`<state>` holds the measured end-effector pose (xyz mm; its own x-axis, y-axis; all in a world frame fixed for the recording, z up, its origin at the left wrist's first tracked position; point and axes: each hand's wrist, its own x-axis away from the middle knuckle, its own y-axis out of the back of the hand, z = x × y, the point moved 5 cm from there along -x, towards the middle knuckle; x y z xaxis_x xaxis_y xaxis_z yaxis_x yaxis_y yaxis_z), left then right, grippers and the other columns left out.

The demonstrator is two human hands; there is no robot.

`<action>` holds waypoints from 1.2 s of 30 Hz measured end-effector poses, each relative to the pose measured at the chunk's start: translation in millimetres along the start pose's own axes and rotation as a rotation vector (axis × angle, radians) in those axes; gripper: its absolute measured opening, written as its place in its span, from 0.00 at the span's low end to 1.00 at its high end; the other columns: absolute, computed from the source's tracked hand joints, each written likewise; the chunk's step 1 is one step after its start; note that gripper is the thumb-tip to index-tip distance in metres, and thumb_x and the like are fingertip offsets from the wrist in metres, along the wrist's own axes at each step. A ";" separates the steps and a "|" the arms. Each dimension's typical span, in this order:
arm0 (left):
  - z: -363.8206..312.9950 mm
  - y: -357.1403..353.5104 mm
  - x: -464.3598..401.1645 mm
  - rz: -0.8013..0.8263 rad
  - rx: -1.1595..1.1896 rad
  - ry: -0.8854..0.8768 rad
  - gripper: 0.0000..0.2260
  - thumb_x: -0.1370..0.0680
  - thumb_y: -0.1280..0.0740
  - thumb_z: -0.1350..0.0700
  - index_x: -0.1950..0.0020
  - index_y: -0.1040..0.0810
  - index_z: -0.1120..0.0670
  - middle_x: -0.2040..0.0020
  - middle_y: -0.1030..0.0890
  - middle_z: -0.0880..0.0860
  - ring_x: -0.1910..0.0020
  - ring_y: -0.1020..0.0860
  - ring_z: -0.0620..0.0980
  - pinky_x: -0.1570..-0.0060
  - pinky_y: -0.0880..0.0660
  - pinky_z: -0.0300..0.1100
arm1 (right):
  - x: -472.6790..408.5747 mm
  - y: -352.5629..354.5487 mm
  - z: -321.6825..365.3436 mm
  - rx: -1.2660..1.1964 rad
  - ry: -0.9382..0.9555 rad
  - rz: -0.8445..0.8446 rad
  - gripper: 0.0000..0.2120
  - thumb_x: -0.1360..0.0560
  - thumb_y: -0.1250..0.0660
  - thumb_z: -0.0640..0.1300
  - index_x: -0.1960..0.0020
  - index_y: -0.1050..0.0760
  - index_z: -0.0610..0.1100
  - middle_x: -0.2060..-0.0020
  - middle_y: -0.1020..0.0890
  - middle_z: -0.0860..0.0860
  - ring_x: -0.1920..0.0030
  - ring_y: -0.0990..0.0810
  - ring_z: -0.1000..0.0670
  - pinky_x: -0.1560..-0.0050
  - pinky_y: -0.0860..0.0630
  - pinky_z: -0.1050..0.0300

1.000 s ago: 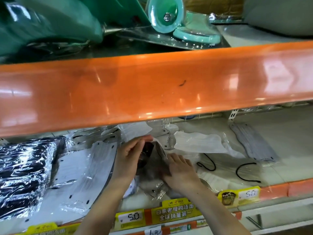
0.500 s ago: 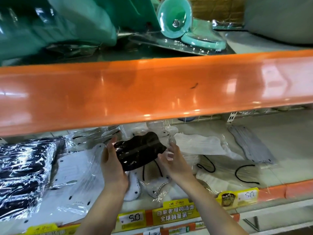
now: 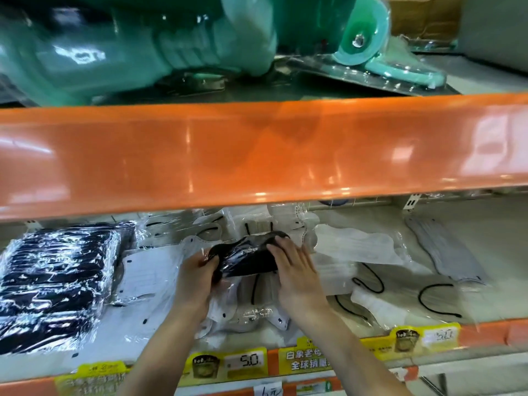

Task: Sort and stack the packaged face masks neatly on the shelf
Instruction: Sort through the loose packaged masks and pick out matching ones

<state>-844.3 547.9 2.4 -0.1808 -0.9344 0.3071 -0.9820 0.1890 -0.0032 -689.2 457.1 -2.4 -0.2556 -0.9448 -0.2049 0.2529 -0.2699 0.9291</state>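
A black face mask in clear wrap [image 3: 248, 257] is held between both hands above the middle of the lower shelf [image 3: 485, 247]. My left hand [image 3: 197, 277] grips its left end with fingers curled round it. My right hand [image 3: 294, 270] lies over its right end, fingers curved onto the top edge. Under it lie white packaged masks [image 3: 248, 310] with black ear loops. A stack of black wrapped masks [image 3: 54, 275] stands at the left, white masks [image 3: 148, 278] beside it. More white masks [image 3: 354, 247] and a grey mask pack [image 3: 445, 252] lie to the right.
The orange front of the upper shelf [image 3: 257, 155] hangs low over the mask shelf. Teal plastic goods [image 3: 143, 47] lie on top of it. Yellow price tags [image 3: 243, 361] run along the lower shelf's front rail.
The black mask came up out of the pile and both hands now hold it by its ends, a little higher and nearer the back. The view moved closer.
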 end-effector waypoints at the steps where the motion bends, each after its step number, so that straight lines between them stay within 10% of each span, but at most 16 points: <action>1: -2.3 5.6 -1.4 0.017 0.003 0.003 0.05 0.21 0.38 0.67 0.51 0.22 0.63 0.66 0.23 0.56 0.75 0.24 0.43 0.77 0.28 0.35 | -0.4 -2.8 3.6 0.030 0.025 0.000 0.34 0.32 0.31 0.32 0.27 0.35 0.43 0.28 0.34 0.48 0.27 0.37 0.46 0.26 0.56 0.52; 7: -33.0 39.1 -2.1 -0.102 -0.723 -0.469 0.19 0.21 0.35 0.58 0.30 0.30 0.58 0.38 0.24 0.56 0.39 0.27 0.56 0.41 0.30 0.51 | -10.4 1.7 25.3 -0.035 0.065 -0.224 0.20 0.40 0.25 0.36 0.48 0.18 0.45 0.52 0.16 0.50 0.54 0.17 0.48 0.51 0.21 0.56; 12: -47.7 32.3 34.3 -0.157 -1.272 -1.113 0.19 0.33 0.30 0.39 0.50 0.17 0.50 0.54 0.16 0.47 0.58 0.18 0.49 0.62 0.22 0.41 | -18.4 1.2 65.9 0.012 0.099 -0.267 0.16 0.34 0.37 0.40 0.49 0.18 0.43 0.55 0.16 0.49 0.56 0.17 0.46 0.57 0.21 0.55; 18: -38.7 74.8 25.0 -0.175 -1.294 -1.093 0.14 0.37 0.38 0.62 0.59 0.16 0.53 0.65 0.17 0.50 0.69 0.19 0.51 0.73 0.28 0.38 | -24.5 -12.5 118.9 0.012 0.167 -0.256 0.17 0.35 0.40 0.41 0.51 0.17 0.44 0.55 0.16 0.49 0.55 0.17 0.47 0.56 0.20 0.54; 24: -42.3 149.5 17.5 -0.287 -1.201 -1.115 0.16 0.30 0.41 0.62 0.53 0.15 0.55 0.55 0.15 0.51 0.52 0.17 0.52 0.54 0.28 0.44 | -23.4 -32.1 174.4 0.023 0.301 -0.337 0.18 0.34 0.41 0.40 0.48 0.18 0.43 0.53 0.16 0.48 0.54 0.18 0.47 0.54 0.22 0.55; 36: -4.8 292.3 -3.5 -0.414 -1.196 -0.899 0.16 0.30 0.42 0.59 0.52 0.15 0.56 0.51 0.15 0.51 0.49 0.18 0.51 0.49 0.29 0.46 | -19.1 -96.6 300.2 -0.053 0.508 -0.135 0.19 0.33 0.30 0.37 0.41 0.20 0.44 0.46 0.17 0.50 0.45 0.20 0.49 0.46 0.22 0.55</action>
<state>-1130.4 607.9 4.9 -0.3199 -0.7649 -0.5591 -0.4343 -0.4061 0.8040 -988.9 556.9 4.1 0.1924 -0.8683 -0.4572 0.2990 -0.3919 0.8701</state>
